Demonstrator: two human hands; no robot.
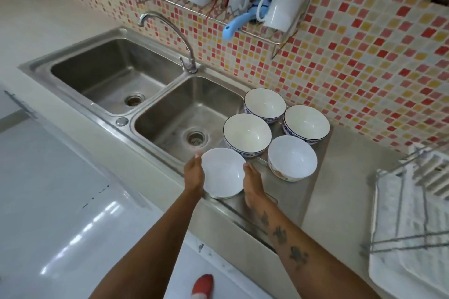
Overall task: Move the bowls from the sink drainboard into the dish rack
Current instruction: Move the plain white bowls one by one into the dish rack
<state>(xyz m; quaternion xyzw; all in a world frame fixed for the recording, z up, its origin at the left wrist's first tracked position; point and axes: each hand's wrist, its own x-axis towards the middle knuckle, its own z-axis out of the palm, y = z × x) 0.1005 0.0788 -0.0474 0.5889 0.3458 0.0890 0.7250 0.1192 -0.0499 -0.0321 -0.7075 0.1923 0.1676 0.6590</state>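
Observation:
Several bowls stand on the steel drainboard (286, 192) right of the sink. The nearest, a plain white bowl (222, 172), sits at the front edge between my hands. My left hand (194, 172) cups its left side and my right hand (252, 183) cups its right side. Behind it are a blue-patterned bowl (246, 132), a white bowl with a flowered outside (291, 156), and two more blue-patterned bowls (264, 103) (306, 124) near the wall. The wire dish rack (410, 213) on a white tray stands on the counter at the far right, partly cut off.
A double steel sink (116, 75) with a curved tap (189, 56) lies to the left. A wall rack (218, 7) above holds white mugs and a blue-handled utensil. A mosaic tiled wall runs behind. Bare counter (340, 189) separates drainboard and rack.

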